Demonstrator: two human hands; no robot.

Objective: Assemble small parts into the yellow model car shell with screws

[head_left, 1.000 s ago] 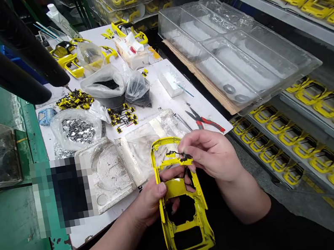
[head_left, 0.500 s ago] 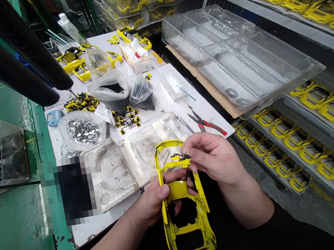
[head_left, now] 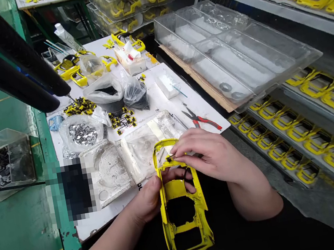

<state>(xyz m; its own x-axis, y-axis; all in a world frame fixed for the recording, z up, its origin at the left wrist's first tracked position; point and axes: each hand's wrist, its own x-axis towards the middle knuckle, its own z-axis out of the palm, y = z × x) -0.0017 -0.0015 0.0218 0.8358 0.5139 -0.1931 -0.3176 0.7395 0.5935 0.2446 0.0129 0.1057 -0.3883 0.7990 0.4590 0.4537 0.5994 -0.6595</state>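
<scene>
A yellow toy car body shell (head_left: 184,216) is upright in front of me, inside facing up. My left hand (head_left: 150,198) grips its left side near the middle, thumb on top and fingers underneath. My right hand (head_left: 205,154) lies over the shell's upper crossbar, fingers pinched on a small black and yellow part (head_left: 170,158) pressed against the bar. Most of that part is hidden by my fingers.
The white table (head_left: 183,105) carries red-handled pliers (head_left: 202,120), bags of small black and silver parts (head_left: 82,133), yellow-black clips (head_left: 123,120) and dirty plastic sheets (head_left: 140,146). A clear blister tray (head_left: 231,52) lies right. Shelves of yellow car shells (head_left: 287,139) run along the right. Black tubes (head_left: 12,61) hang upper left.
My right hand has lowered the small part from above the shell onto the upper crossbar and now covers it. The left hand keeps its hold. The view shifted slightly.
</scene>
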